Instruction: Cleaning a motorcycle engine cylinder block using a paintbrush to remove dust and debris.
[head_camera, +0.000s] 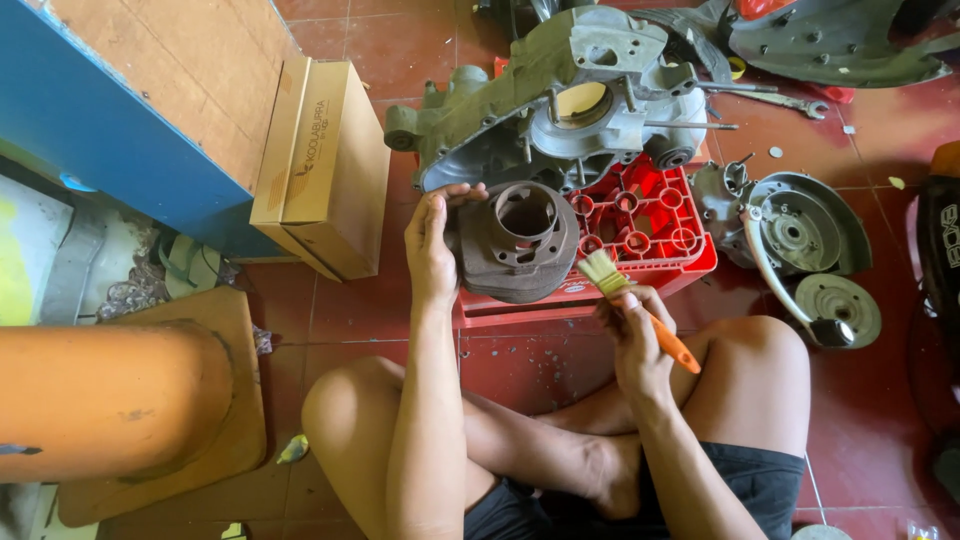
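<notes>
Seated cross-legged on the red tiled floor (380, 300), the person is, by the look of it, in the middle of brushing a finned engine cylinder (518, 243) clean. Nearest the body, the right hand (637, 335) has its fingers closed round the orange handle of a small paintbrush (633, 305), whose pale bristles point up and left, just beside the cylinder's right flank. The left hand (432, 243) lies flat against the cylinder's left side, fingers extended rather than curled, steadying it. The cylinder rests bore-up at the near left corner of a red plastic crate (645, 225), partly overhanging the crate's edge. My reading is that the following stroke calls for the bristles to reach the fins or the bore while the left hand keeps the part from rolling off that corner. Open floor for moving lies mainly to the left of the crate, short of the cardboard box (325, 165); to the right, a round engine cover (800, 235) sits near. Behind the cylinder a grey engine crankcase (560, 95) occupies the far side of the crate, and a spanner (780, 100) lies further off toward the far right.
</notes>
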